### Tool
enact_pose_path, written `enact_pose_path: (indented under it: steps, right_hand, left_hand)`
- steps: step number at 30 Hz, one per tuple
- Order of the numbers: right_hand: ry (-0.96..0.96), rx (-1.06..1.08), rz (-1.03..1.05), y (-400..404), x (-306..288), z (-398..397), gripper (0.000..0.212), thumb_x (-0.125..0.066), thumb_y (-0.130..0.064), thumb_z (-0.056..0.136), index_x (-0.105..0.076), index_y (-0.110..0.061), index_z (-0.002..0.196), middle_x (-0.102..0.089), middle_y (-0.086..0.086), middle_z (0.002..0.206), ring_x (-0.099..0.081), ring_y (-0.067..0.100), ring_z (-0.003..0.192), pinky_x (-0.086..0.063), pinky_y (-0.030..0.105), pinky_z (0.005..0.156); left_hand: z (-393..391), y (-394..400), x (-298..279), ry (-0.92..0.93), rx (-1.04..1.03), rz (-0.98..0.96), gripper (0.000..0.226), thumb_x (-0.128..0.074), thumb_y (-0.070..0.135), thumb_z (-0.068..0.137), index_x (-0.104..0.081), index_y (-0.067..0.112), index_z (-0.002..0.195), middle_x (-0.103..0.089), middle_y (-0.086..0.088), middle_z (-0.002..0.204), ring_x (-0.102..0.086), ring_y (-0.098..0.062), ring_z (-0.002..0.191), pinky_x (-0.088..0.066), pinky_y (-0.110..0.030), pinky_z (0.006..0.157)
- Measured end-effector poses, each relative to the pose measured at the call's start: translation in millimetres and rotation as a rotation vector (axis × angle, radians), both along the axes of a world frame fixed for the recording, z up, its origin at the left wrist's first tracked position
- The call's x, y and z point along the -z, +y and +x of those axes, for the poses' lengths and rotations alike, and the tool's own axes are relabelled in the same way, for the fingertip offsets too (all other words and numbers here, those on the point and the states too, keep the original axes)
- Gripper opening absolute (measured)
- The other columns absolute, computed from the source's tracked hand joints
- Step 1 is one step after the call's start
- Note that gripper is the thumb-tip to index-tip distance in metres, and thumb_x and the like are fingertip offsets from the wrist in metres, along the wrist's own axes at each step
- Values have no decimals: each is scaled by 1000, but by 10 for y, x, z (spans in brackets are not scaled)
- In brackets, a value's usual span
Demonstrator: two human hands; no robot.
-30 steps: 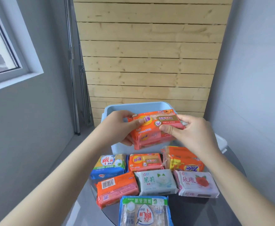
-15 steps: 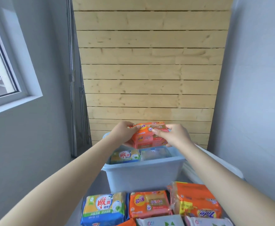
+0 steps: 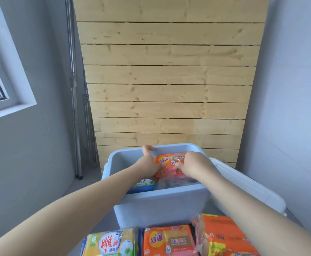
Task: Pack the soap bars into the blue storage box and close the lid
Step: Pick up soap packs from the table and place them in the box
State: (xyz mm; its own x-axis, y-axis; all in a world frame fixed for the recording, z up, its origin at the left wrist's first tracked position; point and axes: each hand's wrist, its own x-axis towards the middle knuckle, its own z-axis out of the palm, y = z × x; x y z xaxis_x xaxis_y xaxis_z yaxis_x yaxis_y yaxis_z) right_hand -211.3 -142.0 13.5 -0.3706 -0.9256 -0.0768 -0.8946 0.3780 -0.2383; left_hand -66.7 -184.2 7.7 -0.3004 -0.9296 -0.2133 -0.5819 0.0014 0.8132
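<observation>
An orange-and-pink soap pack (image 3: 170, 162) is inside the open blue storage box (image 3: 160, 207), near its far wall. My left hand (image 3: 149, 162) grips the pack's left end and my right hand (image 3: 192, 165) grips its right end. Under it lie a blue-and-green soap pack (image 3: 143, 183) and a clear-wrapped one (image 3: 171, 182). On the table in front of the box sit a yellow-green soap pack (image 3: 112, 242), an orange soap pack (image 3: 167, 241) and an orange-yellow bag of soap (image 3: 223, 237).
The box's white lid (image 3: 248, 187) leans against its right side. A wooden slat wall stands behind the box. Grey walls close in on both sides, with a window at the left.
Both hands carried the orange-and-pink pack forward from above the table, over the box, and lowered it inside. The view tilted up, so the nearer soap packs left the frame.
</observation>
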Motion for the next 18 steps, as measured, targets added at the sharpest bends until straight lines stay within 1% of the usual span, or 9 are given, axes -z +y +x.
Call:
enact_pose_path:
  steps: [2, 4, 6, 11, 13, 14, 16, 17, 18]
  right_hand:
    - [59, 2, -8, 6, -13, 24, 29, -50, -25, 93, -50, -11, 68, -54, 1, 70, -55, 25, 77, -29, 24, 46]
    - [192, -38, -111, 25, -22, 27, 13, -54, -20, 91, -63, -12, 93, -66, 3, 94, -59, 25, 96, -38, 23, 60]
    - [279, -91, -198, 35, -10, 33, 22, -56, -22, 90, -66, -19, 110, -68, 1, 110, -56, 23, 111, -40, 26, 73]
    - [200, -81, -95, 9, 43, -8, 27, -53, -16, 91, -65, -19, 115, -68, 4, 112, -64, 25, 102, -45, 25, 74]
    - [170, -93, -95, 15, 50, -14, 28, -52, -17, 91, -65, -18, 115, -68, 5, 112, -64, 26, 101, -45, 25, 74]
    - [141, -106, -95, 21, 46, -21, 28, -51, -19, 91, -65, -19, 115, -69, 5, 109, -64, 26, 99, -45, 25, 72]
    - [47, -145, -131, 91, 7, -33, 28, -49, -28, 92, -68, -25, 113, -68, 2, 87, -62, 26, 85, -40, 25, 61]
    - [-2, -161, -180, 165, -26, -31, 29, -48, -31, 91, -68, -28, 112, -64, -1, 76, -57, 24, 77, -36, 26, 56]
    - [-45, -171, -246, 250, -72, -24, 30, -48, -30, 91, -68, -30, 113, -63, -3, 71, -53, 23, 72, -34, 27, 55]
  left_hand:
    - [15, -7, 29, 18, -37, 25, 52, -64, 23, 89, -22, 18, 119, -59, -8, 78, -60, -23, 50, -57, -33, 56]
    - [23, -7, 38, -11, -38, 26, 50, -67, 27, 86, -27, 15, 113, -63, -13, 94, -60, -23, 50, -55, -31, 53]
    - [32, -17, 46, -78, -7, -6, 47, -68, 33, 85, -32, 15, 109, -63, -14, 101, -60, -21, 49, -54, -28, 53]
    - [-7, -24, 39, -239, 87, -130, 43, -60, 47, 87, -37, 12, 100, -59, -6, 91, -56, -17, 47, -44, -25, 50]
    - [-15, -2, 21, -277, 100, -151, 43, -55, 48, 89, -40, 11, 102, -60, -6, 89, -60, -19, 52, -46, -26, 52]
    - [-17, 2, 5, -287, 98, -158, 44, -52, 49, 91, -42, 9, 106, -63, -9, 93, -65, -24, 61, -50, -29, 59]
    - [12, 38, -42, -261, 84, -142, 50, -45, 50, 93, -48, 5, 113, -68, -16, 105, -70, -34, 84, -56, -37, 81]
    - [42, 73, -73, -226, 80, -128, 50, -44, 50, 93, -50, 4, 113, -69, -18, 107, -70, -35, 89, -56, -40, 85]
    - [77, 112, -117, -200, 80, -132, 48, -43, 49, 94, -53, 5, 111, -69, -16, 105, -70, -35, 88, -57, -40, 81]
